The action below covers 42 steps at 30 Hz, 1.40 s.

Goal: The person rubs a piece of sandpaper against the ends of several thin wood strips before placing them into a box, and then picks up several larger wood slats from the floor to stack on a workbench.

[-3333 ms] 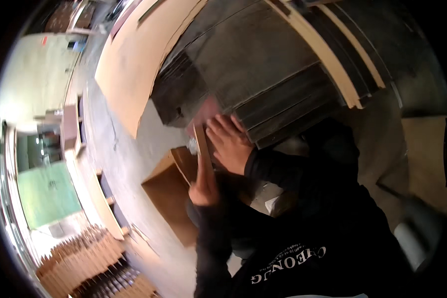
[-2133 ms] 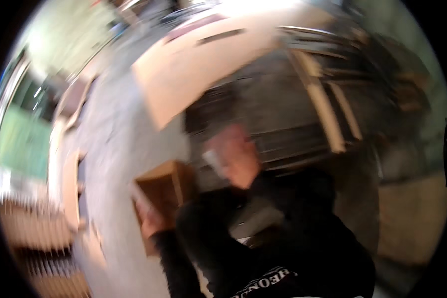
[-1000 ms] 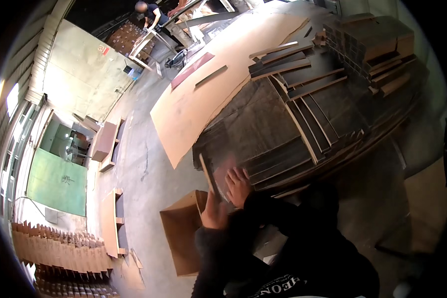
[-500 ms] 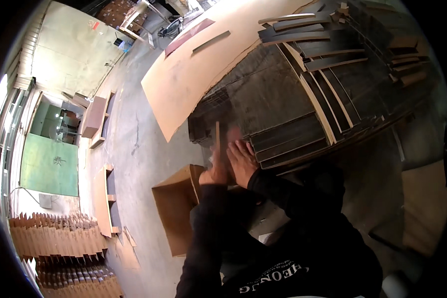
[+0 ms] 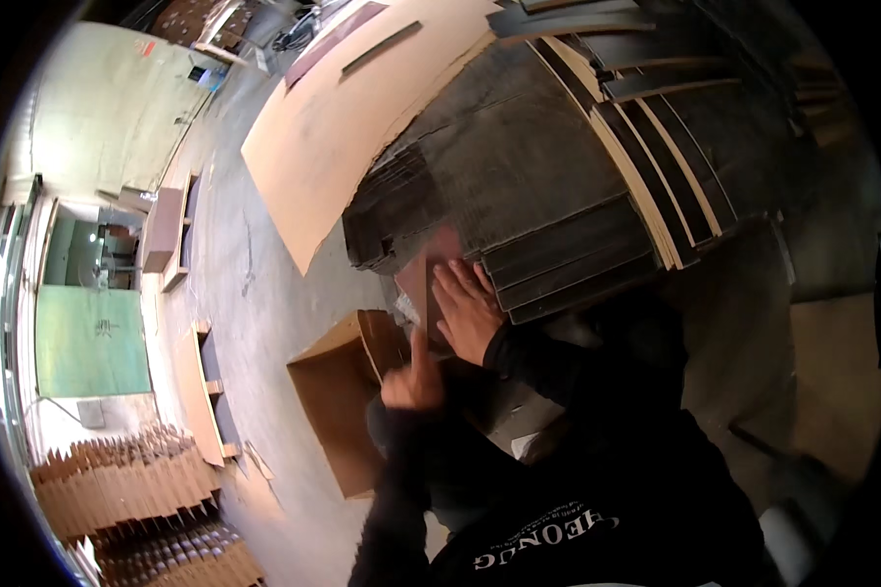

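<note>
Head view: small flat panel (image 5: 423, 284) (brownish, thin, edge blurred) stands upright at the front of the dark board stack (image 5: 519, 186), just above the open cardboard box (image 5: 347, 396) on the concrete floor (image 5: 235, 293). Right hand (image 5: 470, 311) lies flat against the panel's face, fingers (image 5: 457, 284) spread and straight, nothing clamped. Left hand (image 5: 413, 377) sits just below, at the box's upper rim, loosely curled with one finger sticking up along the panel's lower edge; cannot tell whether it actually pinches the panel or only touches it.

Risk, judged from this: the panel is only pressed by an open palm, so it could slide or tip sideways off the stack front and drop beside the box rather than into it (no real grasp visible). Loose boards in the stack might shift too if leaned on.

Further out: large tan sheet (image 5: 362, 127) leaning left of the stack, cardboard pieces piled (image 5: 137, 489) at lower left.
</note>
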Available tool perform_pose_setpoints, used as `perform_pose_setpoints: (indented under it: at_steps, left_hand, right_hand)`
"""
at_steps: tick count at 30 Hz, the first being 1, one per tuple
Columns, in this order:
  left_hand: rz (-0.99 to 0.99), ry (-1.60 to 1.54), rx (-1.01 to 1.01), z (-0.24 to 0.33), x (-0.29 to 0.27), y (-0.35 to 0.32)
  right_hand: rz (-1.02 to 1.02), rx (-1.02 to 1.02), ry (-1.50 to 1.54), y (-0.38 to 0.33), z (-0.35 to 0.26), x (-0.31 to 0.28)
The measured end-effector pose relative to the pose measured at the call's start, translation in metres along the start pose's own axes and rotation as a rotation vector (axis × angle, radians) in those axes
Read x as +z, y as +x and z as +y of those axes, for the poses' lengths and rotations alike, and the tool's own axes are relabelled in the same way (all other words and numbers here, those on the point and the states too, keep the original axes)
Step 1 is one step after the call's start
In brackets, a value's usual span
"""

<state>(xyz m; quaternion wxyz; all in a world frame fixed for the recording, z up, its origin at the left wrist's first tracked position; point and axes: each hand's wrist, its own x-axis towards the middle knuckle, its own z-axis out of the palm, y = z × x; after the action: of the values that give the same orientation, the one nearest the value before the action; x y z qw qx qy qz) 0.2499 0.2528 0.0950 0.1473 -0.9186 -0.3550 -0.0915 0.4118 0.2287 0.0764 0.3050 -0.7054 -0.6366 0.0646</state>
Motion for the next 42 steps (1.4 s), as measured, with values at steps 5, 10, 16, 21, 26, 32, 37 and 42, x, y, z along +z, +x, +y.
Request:
perform_pose_setpoints:
  at_steps: [5, 10, 16, 21, 26, 32, 37, 42]
  left_hand:
    - [0.113, 0.042, 0.012, -0.005, 0.021, 0.037]
    - [-0.21, -0.117, -0.128, -0.021, 0.02, 0.103]
    - [-0.127, 0.03, -0.187, -0.038, -0.002, 0.042]
    - [-0.006, 0.16, -0.018, -0.062, -0.058, 0.045]
    - [-0.193, -0.131, -0.03, -0.074, -0.108, 0.077]
    - [-0.153, -0.301, 0.123, -0.069, -0.104, 0.135]
    - [-0.035, -0.688, -0.025, -0.059, -0.063, 0.176]
    - [0.228, -0.841, -0.162, -0.057, 0.021, 0.165]
  right_hand:
    - [0.075, -0.004, 0.032, 0.0, 0.003, 0.01]
    - [0.081, -0.013, 0.039, 0.002, 0.008, 0.011]
    - [0.029, -0.016, 0.063, 0.0, 0.002, 0.007]
    - [0.022, -0.01, 0.057, -0.001, 0.005, 0.007]
    - [0.058, 0.009, 0.053, 0.001, 0.006, 0.017]
    - [0.113, 0.01, 0.109, 0.003, 0.007, 0.016]
    - [0.142, -0.046, 0.03, 0.002, 0.007, 0.015]
    - [0.12, -0.083, -0.044, 0.002, -0.002, 0.026]
